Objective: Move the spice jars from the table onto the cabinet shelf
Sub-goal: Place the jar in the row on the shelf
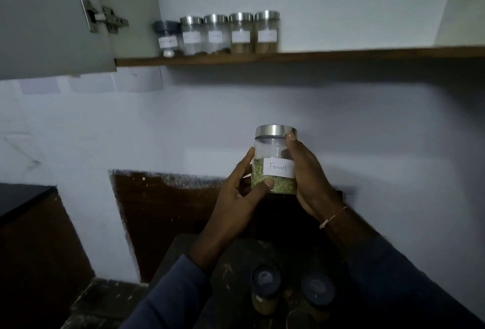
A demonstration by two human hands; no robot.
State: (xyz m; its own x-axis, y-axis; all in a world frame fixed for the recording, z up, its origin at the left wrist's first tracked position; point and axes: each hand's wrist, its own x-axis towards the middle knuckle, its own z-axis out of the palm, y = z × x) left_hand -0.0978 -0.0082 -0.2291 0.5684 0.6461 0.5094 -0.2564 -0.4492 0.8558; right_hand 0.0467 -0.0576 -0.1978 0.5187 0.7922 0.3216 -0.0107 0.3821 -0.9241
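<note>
Head view: fennel jar (273, 148) held upright in mid-air between both hands, below cabinet shelf (341, 53), above counter (233, 263). Jar's lower left gripped by left hand (240, 193), fingers curled behind, thumb pressed on lower front. Right side clasped by right hand (308, 179), one fingertip laid against steel lid rim. Forearms raised forward, blue sleeves seen. At shelf's left end, five labelled jars (217, 34) lined up. On counter, two dark-lidded jars (265, 286) stood, dim

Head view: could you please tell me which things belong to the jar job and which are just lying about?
Job: fennel jar, held in left hand and right hand; five jars on shelf; two dark-lidded jars on table.
Lying about: door hinge; paper slips; black counter.
</note>
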